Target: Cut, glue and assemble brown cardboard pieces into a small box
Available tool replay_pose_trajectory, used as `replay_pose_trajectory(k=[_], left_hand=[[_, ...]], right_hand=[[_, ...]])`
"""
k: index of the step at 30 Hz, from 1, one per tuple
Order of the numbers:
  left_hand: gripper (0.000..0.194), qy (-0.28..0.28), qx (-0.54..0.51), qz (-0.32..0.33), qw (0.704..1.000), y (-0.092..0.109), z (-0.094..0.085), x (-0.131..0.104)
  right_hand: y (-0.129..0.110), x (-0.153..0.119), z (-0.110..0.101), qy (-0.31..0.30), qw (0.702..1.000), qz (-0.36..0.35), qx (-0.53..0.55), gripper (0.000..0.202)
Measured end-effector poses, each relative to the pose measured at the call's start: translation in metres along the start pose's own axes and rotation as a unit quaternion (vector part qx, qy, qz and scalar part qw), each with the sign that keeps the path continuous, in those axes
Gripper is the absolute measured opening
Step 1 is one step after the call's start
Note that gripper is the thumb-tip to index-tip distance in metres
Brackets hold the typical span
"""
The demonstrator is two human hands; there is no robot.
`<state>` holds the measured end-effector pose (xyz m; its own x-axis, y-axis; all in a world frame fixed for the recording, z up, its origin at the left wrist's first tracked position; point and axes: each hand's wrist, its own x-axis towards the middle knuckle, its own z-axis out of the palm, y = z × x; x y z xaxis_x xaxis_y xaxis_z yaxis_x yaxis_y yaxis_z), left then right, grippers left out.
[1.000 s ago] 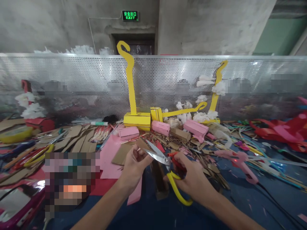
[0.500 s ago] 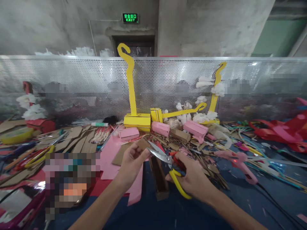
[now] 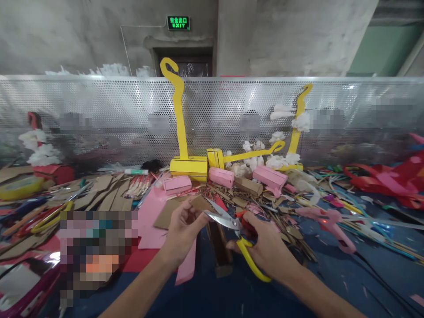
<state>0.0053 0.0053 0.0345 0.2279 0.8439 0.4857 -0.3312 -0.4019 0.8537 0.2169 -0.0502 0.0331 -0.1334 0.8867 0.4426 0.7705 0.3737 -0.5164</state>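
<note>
My right hand [image 3: 261,240] grips a pair of scissors [image 3: 247,258] with one red and one yellow handle. Their blades are spread and point left, toward a small brown cardboard piece [image 3: 201,204]. My left hand [image 3: 183,232] pinches that piece between thumb and fingers, and its edge lies by the blades. Beneath the scissors a long cardboard trough [image 3: 221,251] lies on the dark blue table. Pink paper [image 3: 150,225] and a flat cardboard sheet [image 3: 163,213] are under and beside my left hand.
Behind my hands stand a yellow box with a tall hooked strip [image 3: 188,166] and several pink boxes [image 3: 221,177]. A pink glue gun [image 3: 327,221] with a lit red light lies at right. Cardboard scraps [image 3: 291,234] spread nearby. A perforated metal panel [image 3: 126,106] closes off the back.
The scissor blades are spread wider, with the yellow handle swung lower and to the right. My left hand still holds the cardboard piece. The view has shifted slightly.
</note>
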Motion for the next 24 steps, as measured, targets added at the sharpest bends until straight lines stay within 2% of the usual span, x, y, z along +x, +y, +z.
replay_pose_trajectory(k=[6, 11, 17, 20, 24], left_hand=[[0.027, 0.018, -0.031, -0.008, 0.999, 0.004, 0.007, -0.004], [0.023, 0.023, -0.085, -0.017, 0.996, 0.002, 0.011, -0.006], [0.022, 0.016, -0.091, -0.02, 0.996, 0.003, 0.011, -0.006], [0.022, 0.017, -0.071, -0.018, 0.997, 0.002, 0.01, -0.007], [0.02, -0.004, -0.029, -0.013, 0.999, 0.001, 0.01, -0.008]], right_hand=[[0.002, 0.0, -0.001, 0.026, 0.999, -0.018, -0.017, 0.046], [0.002, -0.002, -0.002, 0.031, 0.999, -0.018, -0.011, 0.053], [0.004, 0.0, -0.001, 0.033, 0.999, -0.012, -0.008, 0.054], [0.003, 0.002, -0.001, 0.034, 0.999, -0.012, -0.024, 0.047], [-0.001, 0.001, -0.002, 0.021, 0.998, -0.047, -0.04, 0.034]])
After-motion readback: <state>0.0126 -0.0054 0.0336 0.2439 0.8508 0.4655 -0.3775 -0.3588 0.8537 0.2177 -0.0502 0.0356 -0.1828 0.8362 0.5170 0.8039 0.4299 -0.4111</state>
